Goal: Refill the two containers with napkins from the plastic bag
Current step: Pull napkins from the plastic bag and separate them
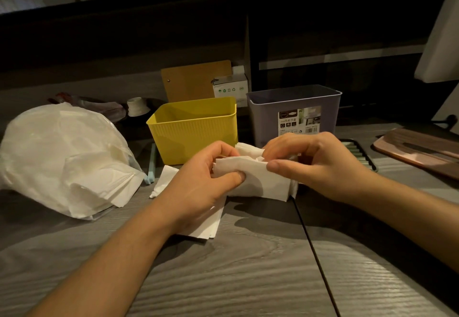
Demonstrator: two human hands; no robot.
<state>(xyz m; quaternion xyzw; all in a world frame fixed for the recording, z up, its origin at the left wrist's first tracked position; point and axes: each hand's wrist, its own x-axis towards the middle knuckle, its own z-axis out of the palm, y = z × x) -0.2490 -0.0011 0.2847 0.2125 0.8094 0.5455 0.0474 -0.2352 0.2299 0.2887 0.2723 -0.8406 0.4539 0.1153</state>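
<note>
Presently, a folded wad of white napkins [258, 177] is held between both hands just above the desk [248, 279]. The left hand [206, 180] pinches the wad's left end, thumb on the near face and fingers curled over the top. The right hand [320, 165] clamps the right end, thumb lying flat along the near upper edge and fingers bent behind.

Under the left hand and wrist, more loose napkins [208, 224] lie flat on the desk, with one corner showing to the left of that hand.

Beyond the left hand stands a yellow container [196, 128], ribbed and open at the top; its inside is not visible. Beyond the right hand stands a grey-purple container [293, 108] bearing a printed label, touching or nearly touching the yellow one.

Well to the left of the left hand lies the plastic bag [62, 157], translucent white, with napkin stacks showing at its open near end. A pale blue stick-like item [151, 162] lies between the bag and the yellow container.

To the right of the right hand are a dark ribbed tray [360, 152] and a brown wooden lid [419, 150]. Behind the containers stand a brown board [193, 80] and a small white carton [231, 88].
</note>
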